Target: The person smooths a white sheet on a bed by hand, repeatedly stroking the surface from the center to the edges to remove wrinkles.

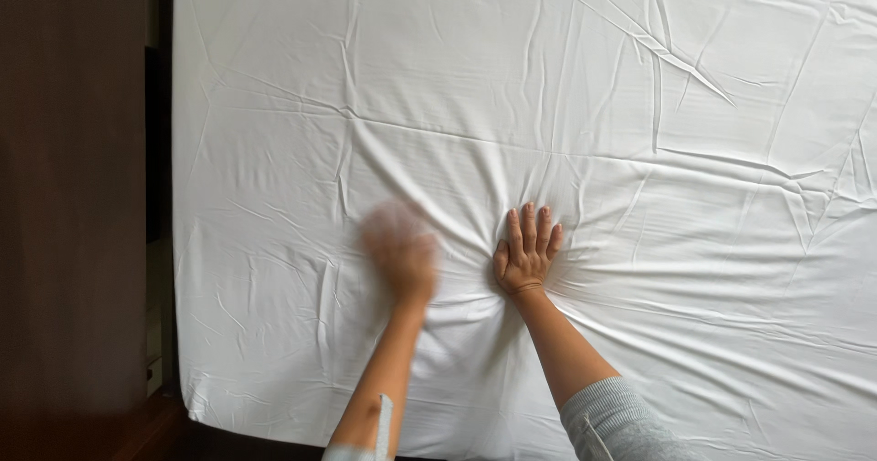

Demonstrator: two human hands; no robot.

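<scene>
A wide white cotton bed sheet (566,105) covers nearly the whole view, spread flat over a mattress and crossed by many thin creases. The right hand (526,253) lies on it a little near of the middle, palm down and open, its four fingers (528,225) held close together and pointing to the far side, the thumb out to the left. It presses into the cloth — folds fan out from under it in all directions, the deepest ones running left and right from the wrist. The right forearm comes up from the near edge, with a light grey knitted sleeve (614,422) pushed back toward the elbow. The left hand (400,249) is just to the left of the right one, apart from it, over or on the sheet; it is so blurred that I cannot tell whether it is open or closed, or whether it touches the cloth at all. Its forearm rises from the near edge too, with a strip of pale sleeve (382,424) along it. A long sharp crease (671,54) slants across the far right part of the sheet, well apart from both hands. The sheet's left edge hangs down at the near left corner. Left of the bed stands a dark brown wooden panel (68,196), with a narrow dark gap (161,150) between it and the mattress — a little pale floor shows low in that gap.
</scene>
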